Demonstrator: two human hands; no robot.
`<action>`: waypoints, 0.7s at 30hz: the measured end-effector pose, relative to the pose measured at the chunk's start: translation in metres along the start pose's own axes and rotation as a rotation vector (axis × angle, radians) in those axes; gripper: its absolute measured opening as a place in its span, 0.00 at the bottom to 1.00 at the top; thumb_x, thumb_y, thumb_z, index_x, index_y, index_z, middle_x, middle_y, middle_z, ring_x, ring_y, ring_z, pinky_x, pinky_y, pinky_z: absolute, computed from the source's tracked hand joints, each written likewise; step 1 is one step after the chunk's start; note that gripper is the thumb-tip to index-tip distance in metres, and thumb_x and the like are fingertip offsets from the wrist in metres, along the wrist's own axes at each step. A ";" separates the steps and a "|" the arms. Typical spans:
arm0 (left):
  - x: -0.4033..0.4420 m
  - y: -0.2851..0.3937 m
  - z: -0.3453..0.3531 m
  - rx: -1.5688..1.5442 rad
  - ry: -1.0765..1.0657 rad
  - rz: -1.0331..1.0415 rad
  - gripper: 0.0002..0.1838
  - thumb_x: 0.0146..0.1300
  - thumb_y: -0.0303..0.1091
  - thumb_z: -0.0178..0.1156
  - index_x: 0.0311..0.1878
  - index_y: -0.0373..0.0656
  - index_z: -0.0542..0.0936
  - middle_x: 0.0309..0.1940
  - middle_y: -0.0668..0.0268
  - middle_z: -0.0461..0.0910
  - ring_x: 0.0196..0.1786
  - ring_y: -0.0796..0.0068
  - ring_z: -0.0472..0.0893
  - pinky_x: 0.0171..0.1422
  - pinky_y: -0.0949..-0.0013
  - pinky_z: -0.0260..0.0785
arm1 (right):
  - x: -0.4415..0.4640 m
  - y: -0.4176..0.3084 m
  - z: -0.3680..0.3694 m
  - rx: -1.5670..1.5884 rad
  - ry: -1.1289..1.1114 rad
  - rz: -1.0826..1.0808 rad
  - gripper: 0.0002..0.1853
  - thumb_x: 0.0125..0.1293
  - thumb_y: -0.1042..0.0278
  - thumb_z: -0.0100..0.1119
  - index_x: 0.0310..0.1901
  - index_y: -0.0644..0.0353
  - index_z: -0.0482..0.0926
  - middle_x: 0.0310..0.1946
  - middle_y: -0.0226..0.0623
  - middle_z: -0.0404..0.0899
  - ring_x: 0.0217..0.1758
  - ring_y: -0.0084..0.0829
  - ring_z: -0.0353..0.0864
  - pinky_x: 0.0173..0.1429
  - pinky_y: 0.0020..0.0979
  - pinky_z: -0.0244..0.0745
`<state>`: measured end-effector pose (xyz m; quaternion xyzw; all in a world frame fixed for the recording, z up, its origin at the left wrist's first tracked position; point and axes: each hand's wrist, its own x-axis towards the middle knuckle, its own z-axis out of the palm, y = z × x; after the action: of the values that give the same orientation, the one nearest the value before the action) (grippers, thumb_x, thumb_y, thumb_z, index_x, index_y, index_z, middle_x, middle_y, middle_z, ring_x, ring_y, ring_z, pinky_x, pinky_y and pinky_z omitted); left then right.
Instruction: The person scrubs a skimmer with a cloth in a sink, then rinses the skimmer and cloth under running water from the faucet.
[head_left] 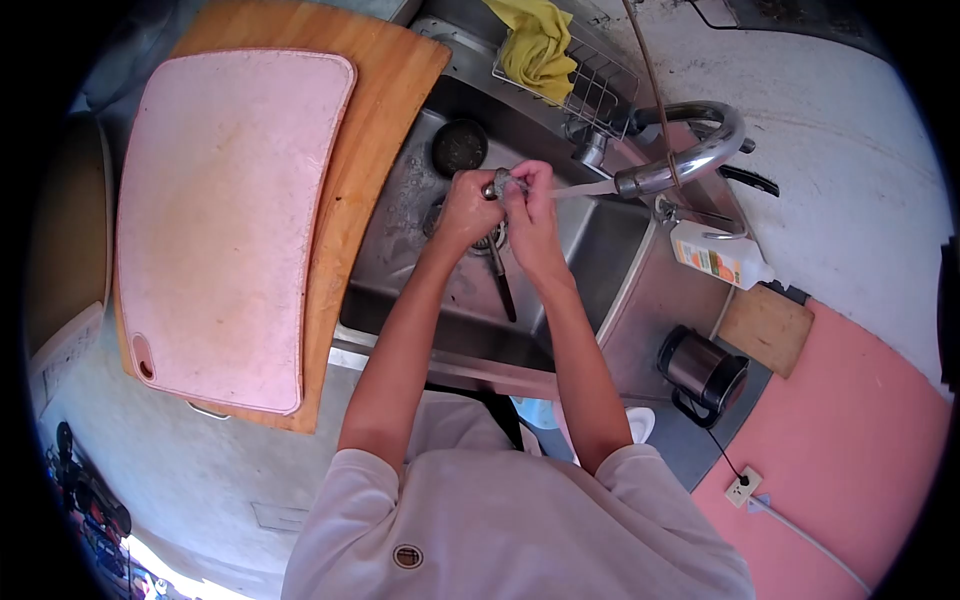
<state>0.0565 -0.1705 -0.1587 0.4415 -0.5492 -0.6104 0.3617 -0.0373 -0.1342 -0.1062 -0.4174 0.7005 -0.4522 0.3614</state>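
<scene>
Over the sink basin (395,240), my left hand (466,212) is closed round something with a shiny metal end, mostly hidden by the fingers. Against it, my right hand (534,215) pinches a crumpled grey piece (510,184) that looks like a scouring pad. Both hands nearly touch, in the stream of water (582,190) from the curved faucet (690,165). Below them lies a utensil with a dark handle (503,285), its upper part by the drain and partly covered. A dark round bowl (460,147) sits behind my left hand.
A pink cutting board (230,230) lies on a wooden board (375,100) at the left. Behind the sink, a wire rack (605,85) holds a yellow cloth (538,50). A white bottle (715,255), a small wooden board (766,328) and an electric kettle (703,370) are at the right.
</scene>
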 end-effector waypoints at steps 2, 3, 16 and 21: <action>0.000 -0.014 0.008 0.097 0.088 0.021 0.08 0.49 0.30 0.58 0.29 0.35 0.80 0.25 0.45 0.77 0.33 0.44 0.79 0.39 0.55 0.72 | 0.001 -0.003 -0.003 -0.309 -0.195 -0.269 0.05 0.65 0.73 0.55 0.41 0.62 0.72 0.36 0.39 0.76 0.41 0.27 0.74 0.49 0.28 0.68; 0.001 -0.014 0.010 0.197 0.176 0.044 0.08 0.49 0.30 0.59 0.29 0.34 0.81 0.24 0.45 0.77 0.32 0.44 0.79 0.39 0.55 0.72 | 0.005 -0.006 -0.003 -0.310 -0.194 -0.266 0.05 0.65 0.73 0.55 0.41 0.62 0.72 0.36 0.39 0.76 0.41 0.27 0.74 0.49 0.28 0.68; 0.010 -0.017 0.013 0.208 0.077 0.045 0.10 0.46 0.34 0.63 0.31 0.38 0.83 0.28 0.47 0.79 0.36 0.43 0.78 0.47 0.55 0.71 | -0.011 0.013 0.010 -0.179 0.109 -0.278 0.03 0.61 0.75 0.57 0.33 0.65 0.75 0.30 0.45 0.76 0.34 0.43 0.75 0.43 0.37 0.69; 0.008 -0.014 0.013 0.237 0.058 0.068 0.08 0.47 0.32 0.62 0.29 0.39 0.82 0.27 0.46 0.78 0.36 0.42 0.77 0.45 0.54 0.71 | -0.005 0.001 0.004 -0.258 0.046 -0.178 0.04 0.64 0.74 0.56 0.34 0.65 0.75 0.31 0.41 0.77 0.37 0.31 0.76 0.44 0.31 0.69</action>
<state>0.0424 -0.1713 -0.1735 0.4798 -0.6213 -0.5156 0.3435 -0.0319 -0.1307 -0.1083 -0.5105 0.7210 -0.3981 0.2471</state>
